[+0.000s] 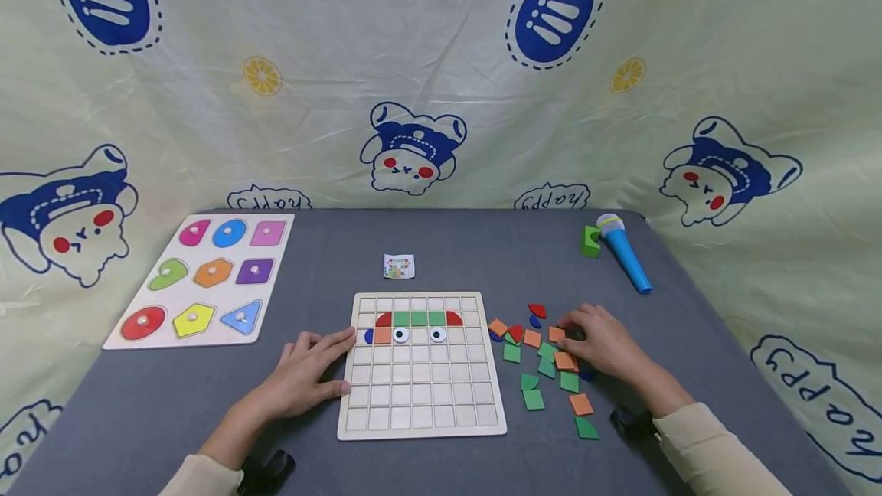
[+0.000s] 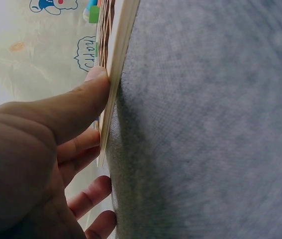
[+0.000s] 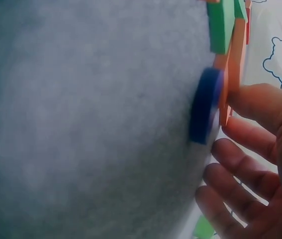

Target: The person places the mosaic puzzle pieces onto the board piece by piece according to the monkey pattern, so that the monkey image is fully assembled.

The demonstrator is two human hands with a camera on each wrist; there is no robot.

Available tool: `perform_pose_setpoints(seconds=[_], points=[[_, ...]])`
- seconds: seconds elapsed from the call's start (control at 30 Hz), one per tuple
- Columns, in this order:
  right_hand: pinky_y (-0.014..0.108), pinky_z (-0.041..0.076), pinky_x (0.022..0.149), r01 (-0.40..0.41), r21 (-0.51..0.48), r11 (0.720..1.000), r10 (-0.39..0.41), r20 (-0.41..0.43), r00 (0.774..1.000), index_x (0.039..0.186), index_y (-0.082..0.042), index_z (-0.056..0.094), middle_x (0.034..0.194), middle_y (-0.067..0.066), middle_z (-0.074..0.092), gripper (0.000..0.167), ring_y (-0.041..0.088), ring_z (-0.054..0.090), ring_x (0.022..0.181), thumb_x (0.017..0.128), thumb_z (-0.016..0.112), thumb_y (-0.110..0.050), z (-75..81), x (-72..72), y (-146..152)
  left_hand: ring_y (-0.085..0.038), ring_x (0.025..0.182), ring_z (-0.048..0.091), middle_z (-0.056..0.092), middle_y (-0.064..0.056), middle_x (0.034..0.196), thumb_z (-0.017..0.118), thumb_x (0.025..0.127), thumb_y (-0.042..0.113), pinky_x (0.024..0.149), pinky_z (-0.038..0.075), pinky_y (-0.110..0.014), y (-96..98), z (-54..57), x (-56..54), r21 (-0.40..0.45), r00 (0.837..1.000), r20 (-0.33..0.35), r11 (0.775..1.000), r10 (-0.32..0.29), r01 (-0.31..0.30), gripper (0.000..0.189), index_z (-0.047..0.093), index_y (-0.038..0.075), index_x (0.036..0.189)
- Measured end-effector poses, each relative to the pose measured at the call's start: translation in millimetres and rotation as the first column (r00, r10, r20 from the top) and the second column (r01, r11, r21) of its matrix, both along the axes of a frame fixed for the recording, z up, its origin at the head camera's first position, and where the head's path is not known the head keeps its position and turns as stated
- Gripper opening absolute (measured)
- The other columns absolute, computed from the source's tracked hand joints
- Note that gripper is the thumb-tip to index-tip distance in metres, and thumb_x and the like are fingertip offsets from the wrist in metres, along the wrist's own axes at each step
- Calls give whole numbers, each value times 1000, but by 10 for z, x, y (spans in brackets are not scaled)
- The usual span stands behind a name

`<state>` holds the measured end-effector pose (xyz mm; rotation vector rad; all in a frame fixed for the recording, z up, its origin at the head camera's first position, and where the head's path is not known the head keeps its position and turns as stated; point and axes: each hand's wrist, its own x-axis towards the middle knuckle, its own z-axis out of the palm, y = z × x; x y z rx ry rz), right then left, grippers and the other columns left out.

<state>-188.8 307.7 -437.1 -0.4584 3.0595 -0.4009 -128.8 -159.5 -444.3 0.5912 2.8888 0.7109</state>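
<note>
A pale wooden grid board (image 1: 423, 435) lies in the middle of the table. My left hand (image 1: 301, 375) rests at its left side, thumb and fingertips against the edge (image 2: 112, 69), fingers relaxed. Red corner pieces (image 1: 383, 320) flank three green squares (image 1: 419, 318) near the board's top. Below them sit a blue rounded piece (image 1: 368, 336), an orange square (image 1: 383, 335) and two eye pieces (image 1: 400, 334). Right of the board, my right hand (image 1: 601, 339) pinches an orange square tile (image 1: 556, 334) between thumb and index finger; its other fingers are loosely bent.
Loose green (image 1: 534, 399), orange (image 1: 581, 404), red (image 1: 537, 311) and blue pieces lie scattered right of the board. A small picture card (image 1: 399, 266) lies behind it. A shape puzzle (image 1: 200, 297) is at left; a blue toy microphone (image 1: 628, 259) and green block (image 1: 589, 242) stand back right.
</note>
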Motion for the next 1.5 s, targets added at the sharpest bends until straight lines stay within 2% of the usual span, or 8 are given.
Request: perform_pose_setpoints(seconds=[0.63,0.87,1.13,1.27,1.5], points=[[34,41,72,-31,-10,999,31,-10,999,99,-13,71,90,0,58,20,15,47,83,84,70,-27,-11,-18,64,-21,111,39,40,1,149,72,81,34,81,26,-39,7,45,8,-1,1000,5,1000,2,-2,69,44,16,142],[38,44,75,-15,-25,1000,15,-27,1000,101,-13,71,93,0,59,21,17,50,87,85,69,-26,67,22,8,-20,108,39,41,0,149,73,80,34,78,24,-36,9,19,11,0,1000,-9,1000,1,-1,70,46,15,141],[32,44,70,-94,-63,994,87,-107,990,98,-12,71,89,-1,59,20,14,48,85,83,72,-25,248,84,-330,-20,109,38,40,1,149,73,80,33,79,24,-36,4,6,11,4,1000,0,1000,7,-7,70,45,16,142],[32,45,71,-147,-70,987,136,-139,981,98,-12,71,90,2,60,20,15,49,86,82,72,-24,277,100,-540,-20,108,39,40,1,149,73,80,33,78,24,-36,-3,-2,9,4,1000,-4,1000,2,-2,70,45,16,142],[25,39,65,-210,-86,974,194,-169,966,98,-15,72,88,1,59,20,10,43,80,81,73,-27,281,92,-914,-19,108,39,41,1,149,73,80,33,79,24,-37,-9,8,8,0,1000,-10,1000,1,-1,70,45,16,142]])
